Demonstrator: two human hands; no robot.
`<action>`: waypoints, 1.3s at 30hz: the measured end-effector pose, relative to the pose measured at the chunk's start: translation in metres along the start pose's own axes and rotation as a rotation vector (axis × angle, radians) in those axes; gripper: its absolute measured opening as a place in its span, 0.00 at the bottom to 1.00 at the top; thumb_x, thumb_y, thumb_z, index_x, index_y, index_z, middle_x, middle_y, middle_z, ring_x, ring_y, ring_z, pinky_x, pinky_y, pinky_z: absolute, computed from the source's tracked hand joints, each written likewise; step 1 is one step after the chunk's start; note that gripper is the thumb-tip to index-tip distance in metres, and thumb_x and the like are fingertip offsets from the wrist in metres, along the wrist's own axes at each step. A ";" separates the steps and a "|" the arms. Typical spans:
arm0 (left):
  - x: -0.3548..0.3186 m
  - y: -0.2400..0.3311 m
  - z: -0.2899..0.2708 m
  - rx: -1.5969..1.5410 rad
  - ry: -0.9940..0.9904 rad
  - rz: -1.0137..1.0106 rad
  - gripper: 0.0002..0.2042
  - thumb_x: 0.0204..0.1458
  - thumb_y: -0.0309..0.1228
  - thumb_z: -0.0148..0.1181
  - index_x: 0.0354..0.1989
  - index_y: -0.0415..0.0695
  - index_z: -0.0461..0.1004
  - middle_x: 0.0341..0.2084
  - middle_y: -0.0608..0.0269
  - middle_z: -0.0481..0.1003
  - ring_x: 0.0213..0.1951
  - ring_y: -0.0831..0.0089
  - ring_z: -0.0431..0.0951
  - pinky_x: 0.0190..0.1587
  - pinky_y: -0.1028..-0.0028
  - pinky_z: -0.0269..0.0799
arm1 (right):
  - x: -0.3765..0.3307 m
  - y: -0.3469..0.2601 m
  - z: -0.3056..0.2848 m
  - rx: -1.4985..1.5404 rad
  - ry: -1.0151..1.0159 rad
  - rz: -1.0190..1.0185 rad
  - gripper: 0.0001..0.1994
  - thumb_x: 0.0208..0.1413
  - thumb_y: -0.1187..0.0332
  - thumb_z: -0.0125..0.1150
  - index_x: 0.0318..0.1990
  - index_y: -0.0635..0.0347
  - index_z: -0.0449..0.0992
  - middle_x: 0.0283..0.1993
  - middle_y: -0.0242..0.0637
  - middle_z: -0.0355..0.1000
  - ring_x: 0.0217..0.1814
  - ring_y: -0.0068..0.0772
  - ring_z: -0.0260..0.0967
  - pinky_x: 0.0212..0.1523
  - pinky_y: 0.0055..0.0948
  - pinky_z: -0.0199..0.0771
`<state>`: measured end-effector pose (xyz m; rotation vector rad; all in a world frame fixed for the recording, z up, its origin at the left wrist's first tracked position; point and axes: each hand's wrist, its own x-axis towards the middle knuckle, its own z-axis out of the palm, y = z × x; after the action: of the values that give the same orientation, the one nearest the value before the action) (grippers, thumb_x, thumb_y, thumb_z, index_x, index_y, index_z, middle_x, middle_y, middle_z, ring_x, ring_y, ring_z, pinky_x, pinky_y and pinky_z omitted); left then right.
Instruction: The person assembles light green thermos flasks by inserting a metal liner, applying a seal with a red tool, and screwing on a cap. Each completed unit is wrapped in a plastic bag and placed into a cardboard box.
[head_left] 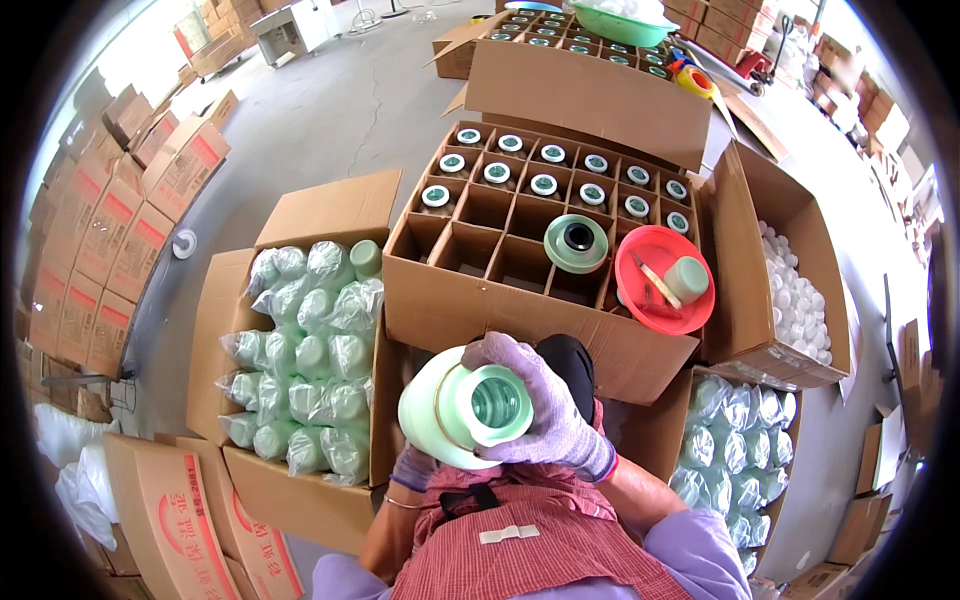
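A pale green thermos flask point(425, 405) is tilted in front of my lap, its open mouth showing a shiny glass liner point(495, 402). My right hand point(550, 415), in a purple-grey knit glove, curls round the side of the neck. At the flask's lower left, my gloved left hand point(412, 468) holds it from beneath, with its fingers mostly hidden. Just ahead stands a divided carton point(480, 310) with white-rimmed flasks in its rear cells. On its near edge rest a round green part with a dark centre point(575, 240) and a red basin point(640, 245) containing a green cup point(686, 279) and a thin tool.
An open carton point(262, 470) of plastic-wrapped green cups is at my left. To the right are a carton point(735, 190) of small white pieces and another of wrapped clear-green items point(735, 450). Another flask carton point(590, 90) stands behind; stacked boxes point(110, 240) sit far left.
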<state>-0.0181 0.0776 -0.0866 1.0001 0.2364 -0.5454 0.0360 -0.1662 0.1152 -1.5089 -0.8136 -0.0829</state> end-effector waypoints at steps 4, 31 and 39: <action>0.003 0.055 -0.016 0.322 -0.062 0.048 0.23 0.61 0.35 0.55 0.62 0.39 0.66 0.56 0.57 0.74 0.55 0.70 0.75 0.58 0.66 0.72 | -0.036 0.021 -0.017 -0.054 0.155 0.147 0.47 0.42 0.54 0.76 0.69 0.65 0.58 0.67 0.48 0.59 0.71 0.46 0.54 0.70 0.41 0.52; 0.104 0.122 0.133 0.626 0.099 0.398 0.27 0.64 0.51 0.49 0.64 0.45 0.66 0.56 0.60 0.70 0.54 0.68 0.74 0.55 0.64 0.74 | 0.069 0.176 -0.174 -0.989 -0.228 0.040 0.35 0.42 0.74 0.67 0.63 0.52 0.66 0.50 0.53 0.64 0.50 0.56 0.67 0.53 0.46 0.72; 0.095 0.140 0.186 1.003 0.029 1.233 0.36 0.49 0.50 0.66 0.64 0.45 0.65 0.65 0.49 0.62 0.66 0.47 0.60 0.62 0.51 0.63 | 0.039 0.093 -0.064 -0.593 0.303 -0.059 0.21 0.65 0.58 0.54 0.59 0.63 0.66 0.45 0.47 0.76 0.38 0.51 0.77 0.39 0.38 0.79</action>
<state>0.1261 -0.0513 0.0734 1.8562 -0.6929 0.5727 0.1408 -0.1959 0.0660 -1.9616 -0.6108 -0.6274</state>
